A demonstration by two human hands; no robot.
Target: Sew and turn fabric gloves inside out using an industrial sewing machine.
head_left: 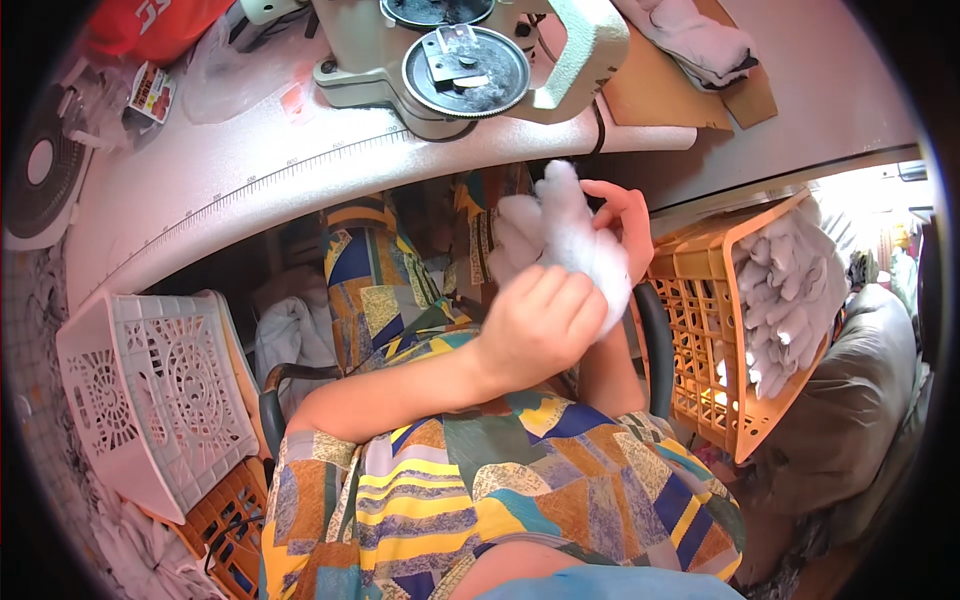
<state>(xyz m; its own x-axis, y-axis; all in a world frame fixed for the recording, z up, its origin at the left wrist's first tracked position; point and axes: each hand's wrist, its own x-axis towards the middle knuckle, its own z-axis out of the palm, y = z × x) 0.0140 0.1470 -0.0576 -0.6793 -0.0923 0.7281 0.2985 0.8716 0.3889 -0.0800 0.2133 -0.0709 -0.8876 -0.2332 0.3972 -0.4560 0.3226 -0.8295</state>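
Observation:
A white fuzzy glove (580, 235), its finger lobes pointing up and left, is bunched up in front of my body, above my lap. My left hand (545, 318) is closed in a fist around its lower part. Against the glove's right side, my right hand (627, 228) has its fingers bent around the edge; its palm and thumb are partly hidden behind the fabric. Just beyond my hands, at the table edge, stands a pale machine (357, 75) with a round toothed-rim dial plate (465, 72) bearing a small metal block.
An orange crate (690, 330) full of white gloves (785, 300) stands at my right. On my left are a white plastic basket (160, 390) and an orange one (225, 510) under it. Cardboard (660, 85) and a folded white cloth (700, 40) lie on the table, right of the machine.

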